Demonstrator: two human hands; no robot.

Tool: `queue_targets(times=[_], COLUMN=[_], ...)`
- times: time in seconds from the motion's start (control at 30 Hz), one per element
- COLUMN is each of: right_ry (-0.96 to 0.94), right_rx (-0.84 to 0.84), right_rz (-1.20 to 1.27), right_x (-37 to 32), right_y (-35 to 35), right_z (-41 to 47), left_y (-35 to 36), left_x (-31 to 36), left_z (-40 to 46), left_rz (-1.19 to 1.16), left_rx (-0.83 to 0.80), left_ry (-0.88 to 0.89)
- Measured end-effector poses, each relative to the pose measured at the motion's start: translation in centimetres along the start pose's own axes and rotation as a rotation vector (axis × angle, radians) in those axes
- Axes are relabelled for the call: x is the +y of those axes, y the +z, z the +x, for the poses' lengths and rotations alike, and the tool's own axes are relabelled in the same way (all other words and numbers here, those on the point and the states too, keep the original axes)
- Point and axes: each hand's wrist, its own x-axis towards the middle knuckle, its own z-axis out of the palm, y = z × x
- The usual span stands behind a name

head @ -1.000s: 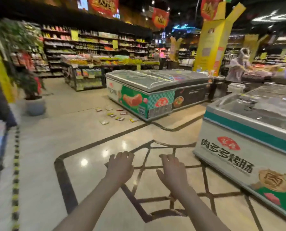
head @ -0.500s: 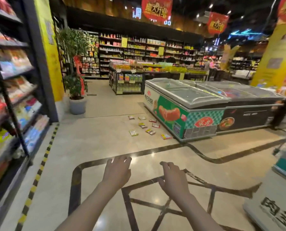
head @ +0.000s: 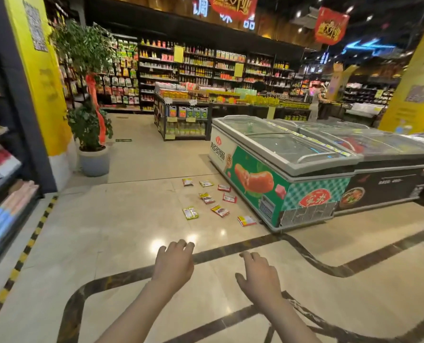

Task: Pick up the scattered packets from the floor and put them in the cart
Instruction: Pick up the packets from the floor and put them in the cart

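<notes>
both hands, left (head: 173, 264) and right (head: 260, 277), hang empty with loose fingers, well short of the packets (head: 207, 198) scattered ahead beside a freezer (head: 277, 169).

Chest freezer (head: 280, 167) w/ glass sliding lids and a sausage picture on its green side stands mid-floor; a second, dark-fronted freezer (head: 389, 179) sits right against it. Potted tree (head: 90, 95) (red ribbon round the trunk) in a grey pot by the yellow pillar (head: 45, 78). Shelf rack (head: 1, 169) at far left, stocked. Low display stand (head: 183, 117) behind the freezers, bottles on the back wall shelves (head: 206, 68). Red banners (head: 331, 26) overhead.
</notes>
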Motion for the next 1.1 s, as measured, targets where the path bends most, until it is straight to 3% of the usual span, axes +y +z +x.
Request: queue_targets(times=[0.33,0.63,0.73,0.87,1.0,1.1], right_ry=[-0.015,-0.116,-0.130,-0.126,-0.122,-0.076], right_rx=[-0.020,-0.066,-0.084,-0.101,-0.118,-0.112], right_rz=[0.063,0.018,0.014,0.048,0.036,0.039], right_x=[1.4,0.7,-0.4,-3.0,-6.4,-8.9], right_y=[0.9,-0.4,0.1,1.8,3.1,3.5], right_z=[28.7,56.9,65.1,76.3,88.3,96.8], left_y=[9.3,16.6,17.9,21.5,25.9,27.7], left_x=[-7.9,-17.3,-20.7,-26.9,-34.8,-40.2], left_z=[24.8,48.5,54.4,63.2,72.2,79.9], left_rz=[0.054,0.046,0.006,0.045,0.035,0.057], left_rx=[-0.017,-0.011,-0.080,-0.075,-0.039,-0.121], left_ry=[-0.029,-0.151,-0.211,-0.275,-0.211,-0.210])
